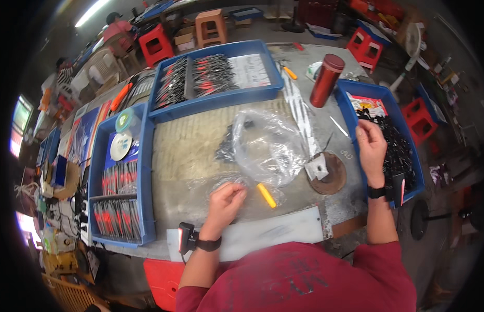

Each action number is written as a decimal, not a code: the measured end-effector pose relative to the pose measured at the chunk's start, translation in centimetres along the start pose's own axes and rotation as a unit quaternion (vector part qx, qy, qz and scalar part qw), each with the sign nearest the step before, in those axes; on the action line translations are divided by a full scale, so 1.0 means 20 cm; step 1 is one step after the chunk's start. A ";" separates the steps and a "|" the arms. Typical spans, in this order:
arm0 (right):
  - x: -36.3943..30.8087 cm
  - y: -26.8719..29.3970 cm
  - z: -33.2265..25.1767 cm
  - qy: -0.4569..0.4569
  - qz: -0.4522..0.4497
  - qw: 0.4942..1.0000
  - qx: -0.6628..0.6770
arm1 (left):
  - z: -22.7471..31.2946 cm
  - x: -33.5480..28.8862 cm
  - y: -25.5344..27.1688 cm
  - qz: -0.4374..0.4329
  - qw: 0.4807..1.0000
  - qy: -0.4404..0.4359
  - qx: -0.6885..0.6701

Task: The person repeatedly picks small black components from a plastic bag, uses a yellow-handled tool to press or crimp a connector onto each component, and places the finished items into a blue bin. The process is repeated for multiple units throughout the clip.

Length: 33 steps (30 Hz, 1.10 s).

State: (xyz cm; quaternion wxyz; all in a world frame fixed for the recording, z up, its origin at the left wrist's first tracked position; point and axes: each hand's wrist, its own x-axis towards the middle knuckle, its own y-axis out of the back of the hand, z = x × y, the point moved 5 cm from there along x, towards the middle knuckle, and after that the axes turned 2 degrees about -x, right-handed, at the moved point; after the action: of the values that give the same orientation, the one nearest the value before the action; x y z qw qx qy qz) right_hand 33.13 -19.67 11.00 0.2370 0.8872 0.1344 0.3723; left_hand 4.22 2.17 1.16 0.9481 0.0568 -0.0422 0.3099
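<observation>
My left hand (226, 204) is closed above the worktable, fingers curled against the thumb; whatever they hold, if anything, is hidden. Just beyond it lie crumpled clear plastic and a yellow handle-like piece (266, 195). A large clear plastic bag (268, 148) spreads over the middle, beside a heap of small dark parts (226, 148). My right hand (372, 148) hovers at the left side of the right-hand blue tray (347, 106), thumb and fingers pressed together. What sits between them is too small to make out. Many small black parts (395, 145) fill that tray.
A blue tray (216, 101) at the back and another (147, 208) at left hold packed black-and-red pieces. A red flask (326, 80) stands near the right tray, with a round brown disc (333, 174) closer in. A white board (273, 232) lies along the front edge.
</observation>
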 end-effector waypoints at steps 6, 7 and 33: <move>-0.16 -0.61 -0.31 0.034 -0.211 0.966 0.148 | -0.05 0.01 0.06 0.103 0.993 -0.001 0.052; -0.18 -0.70 -0.33 0.031 -0.254 0.955 0.151 | -0.06 0.02 0.08 0.123 0.991 0.002 0.056; -0.25 -1.18 -0.41 0.107 -0.328 0.936 0.064 | 0.01 0.01 -0.07 0.040 0.895 -0.142 0.421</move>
State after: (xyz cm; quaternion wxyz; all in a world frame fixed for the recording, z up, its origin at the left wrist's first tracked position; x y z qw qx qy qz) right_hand 22.20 0.91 0.80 0.2729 0.7621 0.4662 0.3570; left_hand 5.22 1.24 1.26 0.8064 0.4918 -0.0444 0.3253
